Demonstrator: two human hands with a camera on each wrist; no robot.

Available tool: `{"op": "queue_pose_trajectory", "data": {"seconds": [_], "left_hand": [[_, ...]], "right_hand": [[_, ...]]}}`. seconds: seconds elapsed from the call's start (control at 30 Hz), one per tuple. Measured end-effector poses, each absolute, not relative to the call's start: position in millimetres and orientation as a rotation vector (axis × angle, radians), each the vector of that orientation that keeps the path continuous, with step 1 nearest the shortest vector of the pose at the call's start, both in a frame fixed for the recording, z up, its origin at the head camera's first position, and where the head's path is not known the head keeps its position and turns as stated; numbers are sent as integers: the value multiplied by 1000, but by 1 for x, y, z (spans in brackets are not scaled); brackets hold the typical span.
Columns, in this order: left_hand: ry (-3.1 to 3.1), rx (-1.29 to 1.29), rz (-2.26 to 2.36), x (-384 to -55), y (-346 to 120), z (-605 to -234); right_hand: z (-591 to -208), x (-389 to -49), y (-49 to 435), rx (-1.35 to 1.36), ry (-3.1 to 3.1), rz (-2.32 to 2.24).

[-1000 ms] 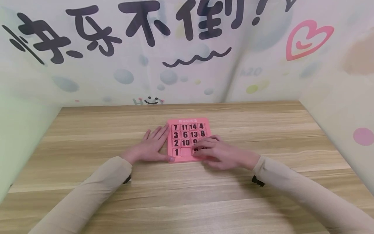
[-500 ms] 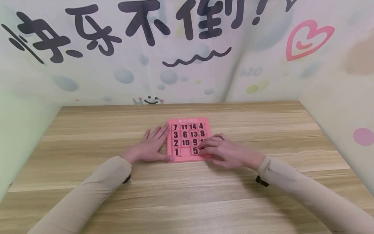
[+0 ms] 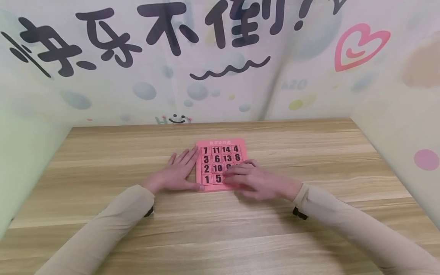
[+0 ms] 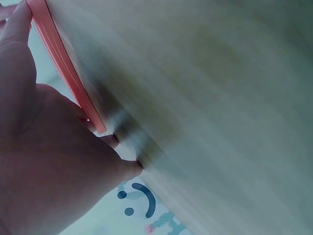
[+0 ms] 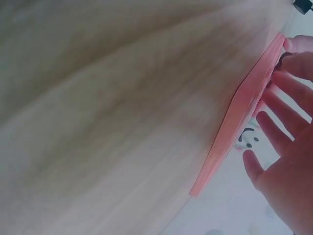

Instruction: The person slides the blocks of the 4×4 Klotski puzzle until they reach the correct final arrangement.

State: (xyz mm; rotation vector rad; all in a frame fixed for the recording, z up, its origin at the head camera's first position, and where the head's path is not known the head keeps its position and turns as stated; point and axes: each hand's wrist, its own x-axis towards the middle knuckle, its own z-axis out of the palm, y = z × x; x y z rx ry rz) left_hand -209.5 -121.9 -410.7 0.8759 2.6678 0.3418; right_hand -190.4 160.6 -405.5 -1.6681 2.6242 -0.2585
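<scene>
A pink number sliding puzzle lies flat on the wooden table, its tiles printed with black numbers. My left hand rests along its left side, fingers straight and thumb at the lower left corner. In the left wrist view, that hand lies against the puzzle's pink edge. Over the lower right tiles is my right hand, fingertips at the right of the 5 tile. This tile sits beside the 1 tile in the bottom row. The right fingers, loosely bent, hide the tiles at the lower right corner.
The wood-grain table reaches to a white back wall with black characters and a pink heart. Side walls stand to the left and right. Both forearms wear beige sleeves.
The 5 tile has slid one place left, into the gap beside the 1. My right hand drew back to the right, then came left again. The left hand has stayed put.
</scene>
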Motion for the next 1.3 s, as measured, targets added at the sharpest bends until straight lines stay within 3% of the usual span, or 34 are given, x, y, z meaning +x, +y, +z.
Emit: {"op": "queue_pose_trajectory", "data": {"seconds": [0.37,1.3], "left_hand": [[2669,874,343,-209,-121,-410],[2665,866,355,-209,-121,-411]], "right_hand": [[-408,-196,169,-1466,2715,-234],[-405,-204,165,-1460,2756,-386]]}}
